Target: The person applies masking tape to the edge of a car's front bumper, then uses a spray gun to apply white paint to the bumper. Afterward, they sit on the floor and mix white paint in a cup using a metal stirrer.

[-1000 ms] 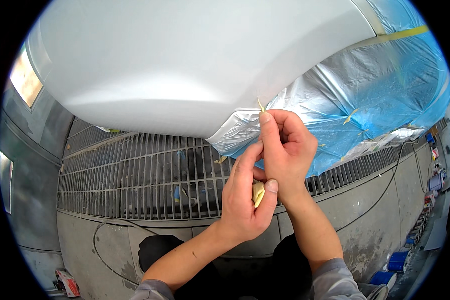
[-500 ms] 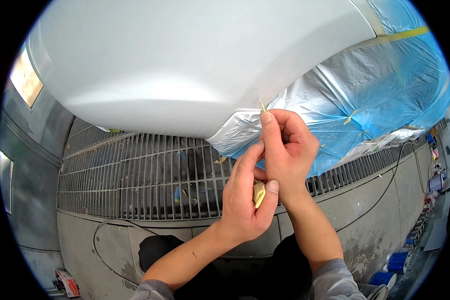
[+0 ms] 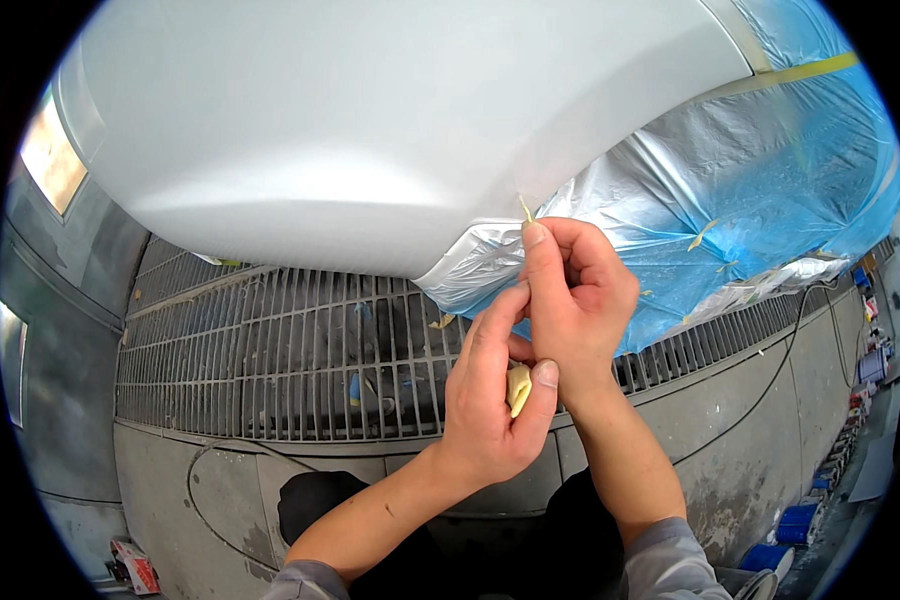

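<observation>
The right hand (image 3: pixel 582 285) is nearly closed, thumb tip and forefinger pinching a thin, twisted strip of pale yellow tape (image 3: pixel 526 208) that sticks out at eleven o'clock from it. The strip's tip lies over a curved, glossy silver-grey car body panel (image 3: pixel 350 130), which spreads toward ten o'clock; whether they touch cannot be told. At two o'clock, wrinkled blue and silver plastic film (image 3: pixel 730 190) covers the adjoining part of the car.

The left hand (image 3: pixel 490 420) sits at seven o'clock from the right, loosely curled, with a folded pale yellow wad (image 3: pixel 519 390) held between thumb and fingers. Its fingertips are just beside the right thumb.

Toward ten o'clock from the left hand stretches a dark metal floor grating (image 3: pixel 300 340); a thin black hose (image 3: pixel 192 495) loops over the grey concrete floor (image 3: pixel 235 480) at eight o'clock.
</observation>
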`<state>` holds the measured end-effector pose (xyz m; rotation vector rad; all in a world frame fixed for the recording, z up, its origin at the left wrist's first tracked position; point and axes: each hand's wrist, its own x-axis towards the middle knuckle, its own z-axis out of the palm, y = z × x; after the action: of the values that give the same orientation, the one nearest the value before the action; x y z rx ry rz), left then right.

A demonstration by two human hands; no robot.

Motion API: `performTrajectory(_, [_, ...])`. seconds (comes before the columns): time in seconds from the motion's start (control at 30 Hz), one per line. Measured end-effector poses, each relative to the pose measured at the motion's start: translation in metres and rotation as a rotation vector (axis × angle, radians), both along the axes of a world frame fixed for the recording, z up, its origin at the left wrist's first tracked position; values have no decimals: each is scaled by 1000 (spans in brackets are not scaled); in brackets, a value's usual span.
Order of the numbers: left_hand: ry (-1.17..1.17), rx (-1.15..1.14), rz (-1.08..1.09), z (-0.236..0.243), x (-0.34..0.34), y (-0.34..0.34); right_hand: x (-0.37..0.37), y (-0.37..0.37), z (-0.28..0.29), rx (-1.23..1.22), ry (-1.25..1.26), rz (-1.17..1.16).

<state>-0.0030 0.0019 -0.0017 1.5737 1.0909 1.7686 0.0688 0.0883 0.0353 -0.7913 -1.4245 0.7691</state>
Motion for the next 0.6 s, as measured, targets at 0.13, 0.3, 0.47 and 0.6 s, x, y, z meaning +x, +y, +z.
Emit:
performTrajectory(0.13, [79, 6, 3, -1, -2, 2, 0, 0, 0, 1, 0, -2])
performTrajectory(0.3, [67, 7, -2, 0, -1, 2, -1, 0, 1, -6, 13, -1])
performTrajectory(0.47, [50, 4, 2, -1, -1, 2, 0, 0, 1, -14, 10, 9])
performTrajectory(0.6, [52, 13, 2, 0, -1, 2, -1, 0, 2, -2, 17, -2])
